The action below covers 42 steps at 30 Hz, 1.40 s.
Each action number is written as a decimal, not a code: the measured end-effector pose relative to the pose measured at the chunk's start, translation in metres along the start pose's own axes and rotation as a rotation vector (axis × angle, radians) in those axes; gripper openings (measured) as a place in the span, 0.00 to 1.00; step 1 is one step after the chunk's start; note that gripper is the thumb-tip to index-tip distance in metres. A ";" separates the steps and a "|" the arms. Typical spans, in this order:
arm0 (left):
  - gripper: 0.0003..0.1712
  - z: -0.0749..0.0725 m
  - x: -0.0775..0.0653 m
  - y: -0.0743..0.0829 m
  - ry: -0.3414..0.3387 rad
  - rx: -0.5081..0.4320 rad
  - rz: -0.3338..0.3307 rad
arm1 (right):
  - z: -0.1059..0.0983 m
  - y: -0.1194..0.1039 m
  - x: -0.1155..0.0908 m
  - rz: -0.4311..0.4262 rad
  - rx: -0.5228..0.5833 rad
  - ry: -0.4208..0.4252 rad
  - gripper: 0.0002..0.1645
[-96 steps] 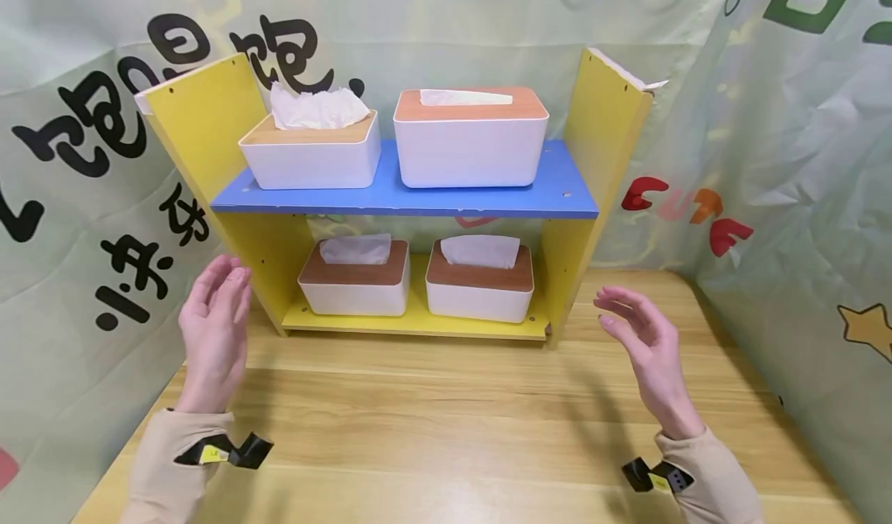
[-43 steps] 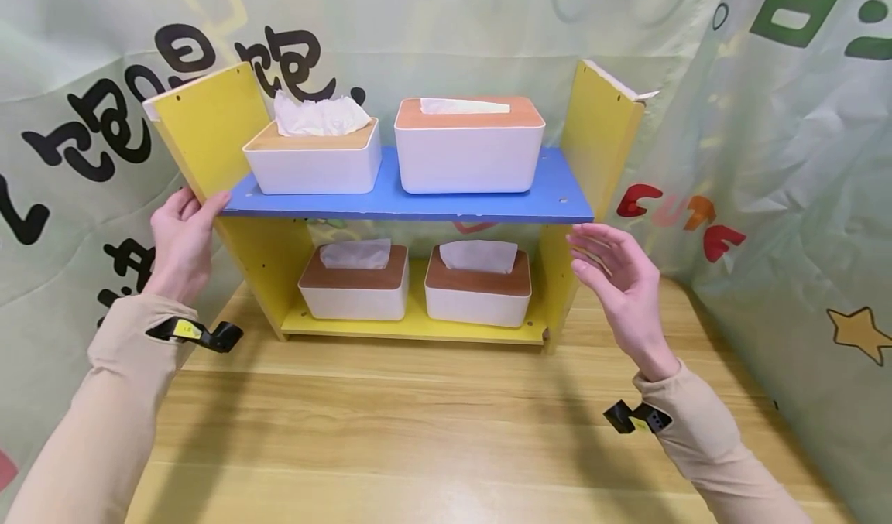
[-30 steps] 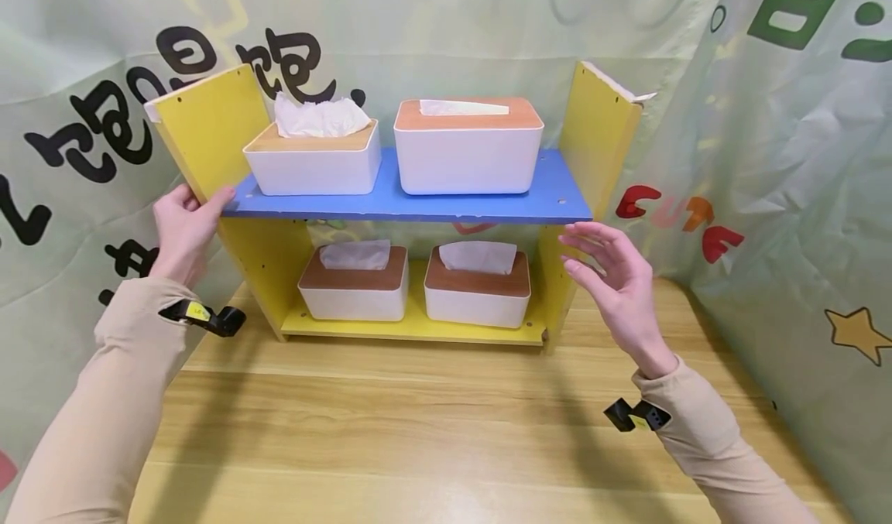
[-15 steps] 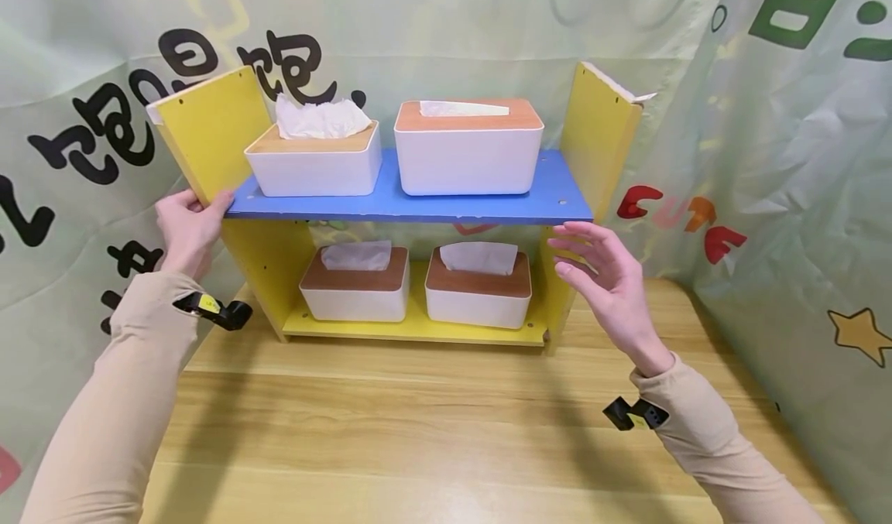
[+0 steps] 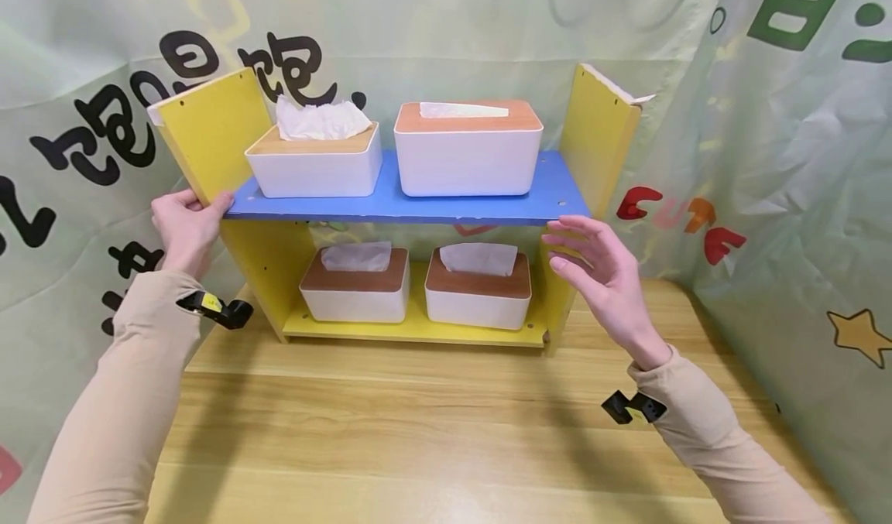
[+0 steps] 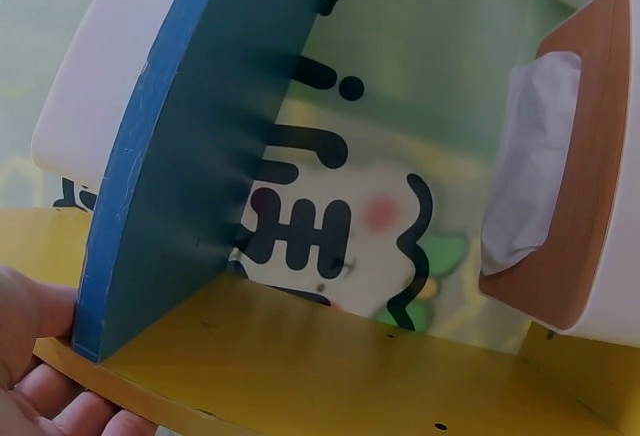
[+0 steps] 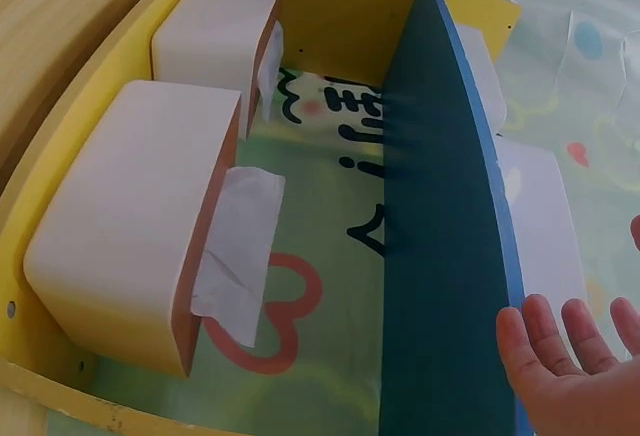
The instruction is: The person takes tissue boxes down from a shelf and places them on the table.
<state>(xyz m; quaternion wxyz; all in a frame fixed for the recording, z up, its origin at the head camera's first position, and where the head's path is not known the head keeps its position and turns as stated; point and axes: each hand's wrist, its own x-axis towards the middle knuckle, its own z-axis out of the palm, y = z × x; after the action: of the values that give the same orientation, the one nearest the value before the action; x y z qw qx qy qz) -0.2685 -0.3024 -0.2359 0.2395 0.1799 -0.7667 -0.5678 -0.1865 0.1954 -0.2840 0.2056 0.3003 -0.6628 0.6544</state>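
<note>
The shelf stands upright at 12 o'clock on the surface, and the step in hand seems to be getting a hold at both its ends. Read from its centre, the left hand sits at 9 o'clock, clamped on the front edge of the near-vertical left panel, thumb beside the end of the blue board. The right hand, towards 3 o'clock, holds nothing: its fingers are spread and loosely bent just by the board's other end, and I cannot tell whether a fingertip touches.

To do this well, the right hand should wrap the right panel at the same height as the left, so that neither end leads. Any pull or push should be slow and level, since the tissue boxes at 10 o'clock, 1 o'clock, 7 o'clock and 5 o'clock probably just rest there and could slide. Pressing on the panels rather than prying at the board looks safer for the joints.
</note>
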 end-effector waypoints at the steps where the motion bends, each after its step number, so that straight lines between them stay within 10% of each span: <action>1: 0.32 0.000 0.000 0.000 -0.001 0.002 -0.001 | 0.000 0.000 0.001 0.001 -0.003 0.000 0.28; 42: 0.31 -0.002 -0.001 -0.004 0.008 0.071 0.051 | 0.020 -0.015 0.094 0.307 -0.144 0.045 0.51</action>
<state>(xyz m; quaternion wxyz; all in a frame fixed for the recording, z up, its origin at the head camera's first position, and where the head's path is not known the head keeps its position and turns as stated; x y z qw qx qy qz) -0.2666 -0.3046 -0.2392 0.2506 0.1709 -0.7898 -0.5331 -0.2436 0.1636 -0.2114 0.1387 0.1653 -0.7412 0.6356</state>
